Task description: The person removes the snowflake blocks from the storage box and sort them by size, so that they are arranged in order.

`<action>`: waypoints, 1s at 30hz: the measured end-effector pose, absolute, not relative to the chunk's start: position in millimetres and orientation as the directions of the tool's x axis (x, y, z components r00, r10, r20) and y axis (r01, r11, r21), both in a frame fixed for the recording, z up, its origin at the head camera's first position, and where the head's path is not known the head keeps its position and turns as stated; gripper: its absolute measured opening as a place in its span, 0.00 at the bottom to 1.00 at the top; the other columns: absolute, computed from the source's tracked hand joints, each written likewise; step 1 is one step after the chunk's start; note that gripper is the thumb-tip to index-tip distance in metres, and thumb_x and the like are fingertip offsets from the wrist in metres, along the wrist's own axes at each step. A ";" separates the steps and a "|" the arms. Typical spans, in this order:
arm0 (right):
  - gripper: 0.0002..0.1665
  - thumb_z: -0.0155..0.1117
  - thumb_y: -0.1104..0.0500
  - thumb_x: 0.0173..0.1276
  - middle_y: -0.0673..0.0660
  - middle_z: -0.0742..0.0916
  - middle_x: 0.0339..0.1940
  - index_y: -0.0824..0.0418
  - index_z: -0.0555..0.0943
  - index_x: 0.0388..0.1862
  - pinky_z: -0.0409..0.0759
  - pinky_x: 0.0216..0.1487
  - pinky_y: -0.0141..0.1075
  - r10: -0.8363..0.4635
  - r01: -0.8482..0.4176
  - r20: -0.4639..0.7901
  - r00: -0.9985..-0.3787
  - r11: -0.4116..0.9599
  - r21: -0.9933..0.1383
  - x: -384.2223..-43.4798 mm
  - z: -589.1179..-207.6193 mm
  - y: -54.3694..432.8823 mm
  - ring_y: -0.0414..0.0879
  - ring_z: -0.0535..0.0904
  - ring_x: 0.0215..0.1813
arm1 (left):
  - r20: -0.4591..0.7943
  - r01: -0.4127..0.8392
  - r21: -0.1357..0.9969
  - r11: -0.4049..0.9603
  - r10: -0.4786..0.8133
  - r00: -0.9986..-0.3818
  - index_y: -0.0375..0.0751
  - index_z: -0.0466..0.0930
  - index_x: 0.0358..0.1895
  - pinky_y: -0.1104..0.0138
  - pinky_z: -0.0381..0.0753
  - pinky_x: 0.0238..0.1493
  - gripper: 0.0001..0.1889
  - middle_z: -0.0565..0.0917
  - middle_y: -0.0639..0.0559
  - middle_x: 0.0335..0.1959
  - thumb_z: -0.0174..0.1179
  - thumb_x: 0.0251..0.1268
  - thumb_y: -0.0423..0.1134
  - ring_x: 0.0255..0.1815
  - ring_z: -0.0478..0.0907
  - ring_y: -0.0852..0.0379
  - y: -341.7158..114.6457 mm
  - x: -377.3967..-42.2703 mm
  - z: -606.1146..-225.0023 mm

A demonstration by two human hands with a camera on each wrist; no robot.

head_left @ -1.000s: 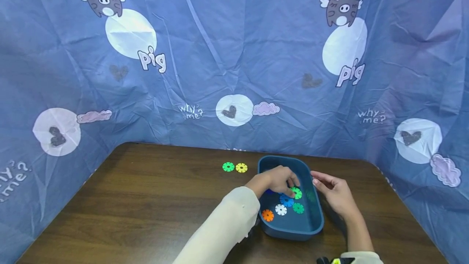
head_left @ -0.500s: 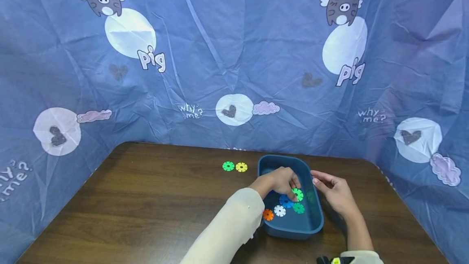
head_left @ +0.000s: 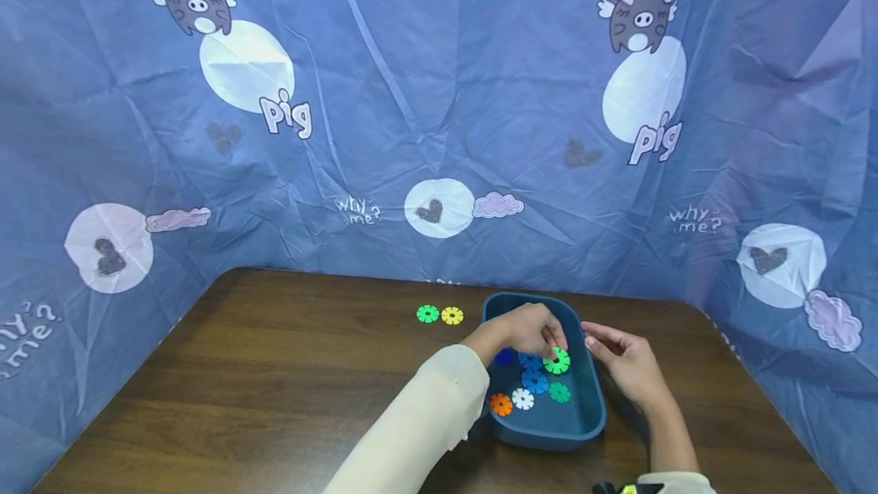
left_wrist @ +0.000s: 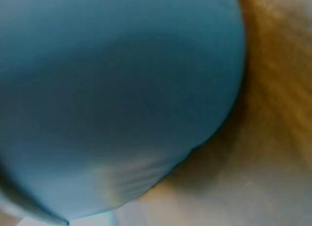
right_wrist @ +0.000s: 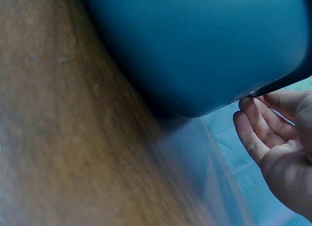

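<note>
Reaching over the near-left rim of a dark blue plastic bin (head_left: 549,433), my left hand (head_left: 531,328) pinches a bright green notched plastic disc (head_left: 557,361) between thumb and fingers. Inside the bin lie a white disc (head_left: 523,399), an orange disc (head_left: 501,404), a darker green disc (head_left: 559,392), a blue disc (head_left: 535,381) and a deep-blue disc (head_left: 504,357); another blue disc (head_left: 529,361) is partly covered by the hand. My right hand (head_left: 629,364) rests its extended fingertips against the bin's right outer side. The left wrist view has only the bin's outer wall (left_wrist: 122,89), not the hand.
A green disc (head_left: 428,314) and a yellow disc (head_left: 452,315) lie side by side on the brown wooden table (head_left: 274,372), left of the bin. A blue printed cloth (head_left: 384,97) hangs behind the table and at both sides.
The left hand has shifted slightly within the bin and raised its fingertips at the bright green disc, uncovering more of the blue discs. The right hand stays at the bin's side.
</note>
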State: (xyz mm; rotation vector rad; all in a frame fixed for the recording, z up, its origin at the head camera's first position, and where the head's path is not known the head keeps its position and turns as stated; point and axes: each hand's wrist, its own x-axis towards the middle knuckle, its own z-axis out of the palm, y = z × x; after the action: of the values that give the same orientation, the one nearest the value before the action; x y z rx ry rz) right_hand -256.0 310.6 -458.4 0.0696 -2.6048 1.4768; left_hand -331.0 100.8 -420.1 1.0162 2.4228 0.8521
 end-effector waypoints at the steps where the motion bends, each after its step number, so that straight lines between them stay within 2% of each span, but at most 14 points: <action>1: 0.23 0.61 0.55 0.79 0.64 0.85 0.62 0.64 0.80 0.67 0.81 0.48 0.25 0.029 -0.119 0.156 -0.987 0.511 -0.851 -256.2 -458.6 310.3 0.41 0.83 0.56 | -0.105 0.495 0.674 0.549 0.734 -0.671 0.44 0.89 0.42 0.75 0.80 0.38 0.06 0.85 0.61 0.32 0.69 0.66 0.30 0.35 0.80 0.66 98.8 -331.5 -417.6; 4: 0.24 0.62 0.54 0.78 0.65 0.85 0.61 0.66 0.80 0.66 0.81 0.48 0.26 0.026 -0.135 0.171 -0.985 0.502 -0.854 -256.4 -458.2 309.2 0.31 0.81 0.51 | -0.091 0.461 0.714 0.528 0.722 -0.686 0.41 0.89 0.43 0.74 0.82 0.35 0.06 0.86 0.57 0.33 0.67 0.67 0.28 0.33 0.82 0.63 92.8 -333.5 -409.8; 7: 0.25 0.63 0.52 0.78 0.64 0.84 0.62 0.65 0.80 0.66 0.80 0.48 0.24 0.028 -0.131 0.168 -0.985 0.506 -0.852 -255.8 -457.4 309.0 0.28 0.80 0.51 | -0.059 0.462 0.721 0.517 0.709 -0.702 0.40 0.89 0.44 0.73 0.82 0.35 0.06 0.87 0.56 0.33 0.66 0.68 0.29 0.32 0.83 0.62 86.5 -336.7 -403.0; 15: 0.25 0.64 0.52 0.77 0.64 0.85 0.61 0.65 0.80 0.66 0.80 0.48 0.24 0.039 -0.128 0.170 -0.985 0.501 -0.856 -254.6 -457.5 310.4 0.29 0.81 0.50 | 0.052 0.489 0.724 0.486 0.669 -0.742 0.36 0.89 0.44 0.74 0.82 0.36 0.06 0.88 0.54 0.33 0.65 0.67 0.27 0.32 0.81 0.64 60.3 -347.7 -383.7; 19: 0.25 0.64 0.53 0.77 0.65 0.85 0.61 0.66 0.80 0.66 0.81 0.48 0.25 0.036 -0.138 0.179 -0.983 0.497 -0.857 -254.5 -458.0 311.3 0.29 0.81 0.49 | 0.079 0.450 0.756 0.475 0.616 -0.784 0.36 0.89 0.44 0.73 0.81 0.35 0.06 0.87 0.52 0.32 0.65 0.67 0.27 0.30 0.80 0.63 44.4 -352.9 -376.9; 23: 0.24 0.64 0.54 0.77 0.65 0.85 0.60 0.66 0.80 0.65 0.81 0.47 0.25 0.043 -0.137 0.183 -0.982 0.502 -0.854 -254.7 -458.0 311.4 0.29 0.81 0.49 | 0.085 0.394 0.788 0.473 0.549 -0.831 0.35 0.88 0.45 0.71 0.80 0.34 0.06 0.87 0.50 0.31 0.64 0.68 0.27 0.32 0.83 0.56 26.9 -357.1 -371.6; 27: 0.24 0.63 0.53 0.77 0.64 0.85 0.61 0.65 0.80 0.66 0.81 0.48 0.25 0.044 -0.128 0.174 -0.984 0.505 -0.853 -255.3 -457.8 310.0 0.29 0.81 0.50 | 0.088 0.361 0.799 0.482 0.500 -0.862 0.33 0.88 0.46 0.70 0.80 0.34 0.08 0.88 0.47 0.33 0.63 0.68 0.27 0.38 0.86 0.44 6.9 -362.0 -370.3; 30: 0.24 0.64 0.53 0.77 0.64 0.85 0.61 0.65 0.80 0.66 0.81 0.47 0.25 0.049 -0.121 0.168 -0.984 0.506 -0.854 -255.0 -457.8 309.6 0.28 0.81 0.49 | 0.090 0.340 0.803 0.489 0.464 -0.881 0.32 0.87 0.47 0.70 0.80 0.34 0.09 0.89 0.43 0.36 0.62 0.68 0.26 0.40 0.86 0.42 -7.7 -366.7 -372.6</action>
State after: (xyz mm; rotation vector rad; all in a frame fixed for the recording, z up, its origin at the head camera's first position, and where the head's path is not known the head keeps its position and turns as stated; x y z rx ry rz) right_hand -255.0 309.6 -457.8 0.0622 -2.5746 1.4799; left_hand -366.7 -7.7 -372.6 0.7037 2.5883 1.3491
